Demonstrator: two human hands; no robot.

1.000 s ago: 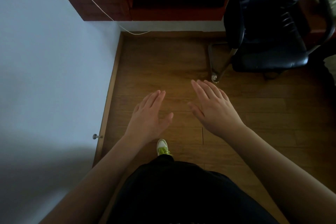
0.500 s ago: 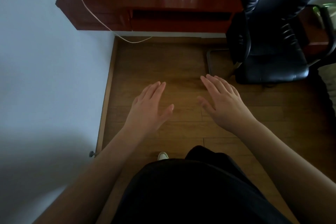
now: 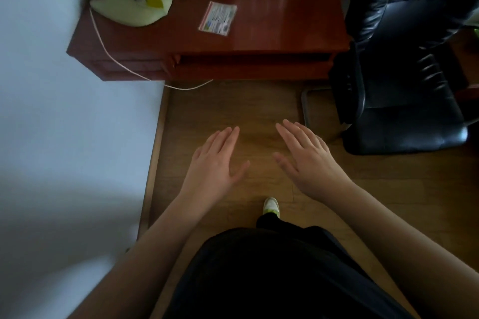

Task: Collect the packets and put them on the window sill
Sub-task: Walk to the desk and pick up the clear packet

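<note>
Packet point(image 3: 218, 18): flat on bench point(image 3: 285, 21), likely light, thin, slippery; edge pinch advised. Left hand point(image 3: 215, 166), right hand point(image 3: 308, 160): grip spread, empty.

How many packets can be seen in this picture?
1. The packet lies flat on top of the red-brown desk, right of the pale lamp base. Both hands are empty. Others may lie outside the view.

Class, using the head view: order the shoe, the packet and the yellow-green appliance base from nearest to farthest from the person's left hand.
1. shoe, on the floor just below the left hand.
2. packet, on the red-brown desk ahead.
3. yellow-green appliance base, at the desk's far left corner.
</note>
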